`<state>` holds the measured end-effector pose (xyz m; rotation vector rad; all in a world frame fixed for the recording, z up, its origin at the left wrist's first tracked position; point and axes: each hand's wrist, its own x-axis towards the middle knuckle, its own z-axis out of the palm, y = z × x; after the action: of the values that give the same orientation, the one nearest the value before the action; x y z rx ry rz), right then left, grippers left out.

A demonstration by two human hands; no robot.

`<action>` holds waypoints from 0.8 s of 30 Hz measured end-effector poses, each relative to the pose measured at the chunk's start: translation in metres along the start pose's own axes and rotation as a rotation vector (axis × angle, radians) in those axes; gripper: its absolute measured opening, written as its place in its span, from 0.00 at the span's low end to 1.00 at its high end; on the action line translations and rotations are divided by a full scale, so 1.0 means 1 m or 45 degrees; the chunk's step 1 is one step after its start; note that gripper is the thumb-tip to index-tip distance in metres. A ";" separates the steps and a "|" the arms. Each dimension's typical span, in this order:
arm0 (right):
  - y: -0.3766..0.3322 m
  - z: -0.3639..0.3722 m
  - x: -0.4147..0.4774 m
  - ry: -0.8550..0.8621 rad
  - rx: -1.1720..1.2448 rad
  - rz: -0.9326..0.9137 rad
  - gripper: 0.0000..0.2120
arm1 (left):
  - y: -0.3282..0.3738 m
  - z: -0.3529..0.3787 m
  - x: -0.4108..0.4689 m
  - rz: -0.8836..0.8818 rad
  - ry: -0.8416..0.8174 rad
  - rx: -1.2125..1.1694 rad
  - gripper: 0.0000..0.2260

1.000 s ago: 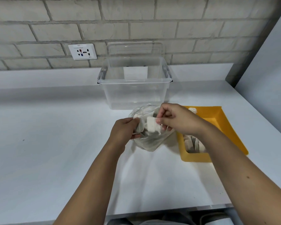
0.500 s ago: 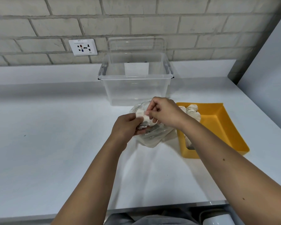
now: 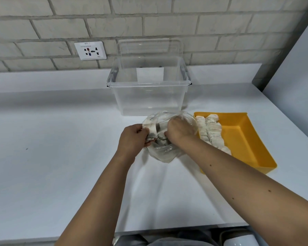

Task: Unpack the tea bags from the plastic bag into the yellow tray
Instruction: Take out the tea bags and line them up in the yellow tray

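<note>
Gripping plastic bag (image 3: 164,153): left hand (image 3: 133,137) | right hand (image 3: 179,130) inside, grasp unclear | tea bags (image 3: 212,134) in yellow tray (image 3: 247,139)

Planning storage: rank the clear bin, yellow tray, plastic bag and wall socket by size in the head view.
Largest: clear bin and yellow tray, too alike to rank; tray partly hidden.
Then plastic bag.
Smallest: wall socket.

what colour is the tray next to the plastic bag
Yellow, plain with no pattern; the tray shows best in the head view.
</note>
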<state>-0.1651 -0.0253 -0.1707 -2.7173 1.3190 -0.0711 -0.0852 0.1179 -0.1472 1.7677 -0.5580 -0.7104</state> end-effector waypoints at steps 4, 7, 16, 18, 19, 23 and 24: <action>0.008 -0.012 -0.002 -0.054 0.186 0.023 0.06 | 0.001 -0.004 -0.003 -0.042 0.001 -0.060 0.10; 0.025 -0.045 -0.017 -0.262 0.907 0.101 0.06 | 0.002 -0.001 -0.006 -0.044 0.010 -0.131 0.11; 0.021 -0.075 -0.055 -0.382 1.713 0.140 0.03 | 0.010 0.030 -0.017 -0.025 -0.013 -0.283 0.11; 0.026 -0.091 -0.058 -0.425 1.448 -0.090 0.03 | 0.008 0.020 -0.014 -0.066 -0.065 -0.257 0.11; 0.027 -0.098 -0.058 -0.474 1.315 -0.183 0.03 | 0.008 0.016 -0.013 -0.086 -0.101 -0.242 0.11; 0.020 -0.101 -0.048 -0.474 0.878 -0.344 0.02 | 0.014 0.007 -0.015 -0.155 -0.274 -0.365 0.10; 0.018 -0.098 -0.044 -0.429 0.822 -0.344 0.01 | 0.016 0.007 -0.016 -0.177 -0.299 -0.415 0.11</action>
<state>-0.2158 -0.0106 -0.0755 -2.2021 0.6749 -0.0490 -0.1018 0.1197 -0.1304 1.4377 -0.4480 -1.0537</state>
